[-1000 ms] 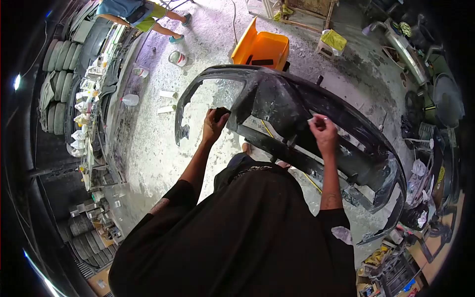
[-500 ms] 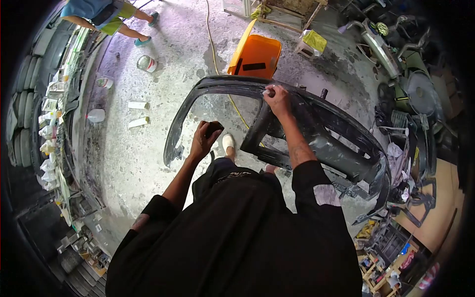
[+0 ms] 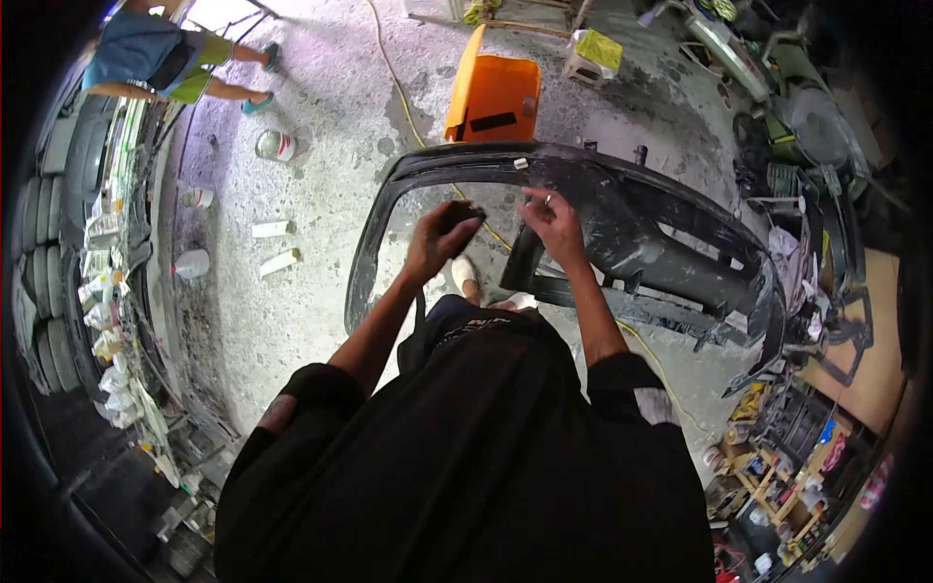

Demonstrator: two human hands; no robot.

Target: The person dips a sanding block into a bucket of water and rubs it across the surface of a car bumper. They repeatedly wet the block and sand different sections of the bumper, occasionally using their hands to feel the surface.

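A large black car bumper [image 3: 641, 243], scuffed with pale marks, lies across the floor in front of me. My left hand [image 3: 439, 243] is closed on a small dark pad [image 3: 475, 213], possibly sandpaper, above the bumper's left opening. My right hand [image 3: 556, 231] hovers over the middle of the bumper, its fingers partly curled but apart, a ring on one finger. I see nothing held in it. On the bumper's upper edge, just beyond the right hand, rests a small white block [image 3: 521, 163].
An orange bin [image 3: 507, 92] stands behind the bumper, with a yellow hose [image 3: 398, 92] running past. Bottles and a tub [image 3: 276, 146] sit on the floor at left. Another person [image 3: 155, 53] is at the upper left. Parts and clutter line the right side.
My right hand has drawn back from the bumper's edge, leaving the small white block there. My left hand has moved right and up with the dark pad, closer to the right hand.
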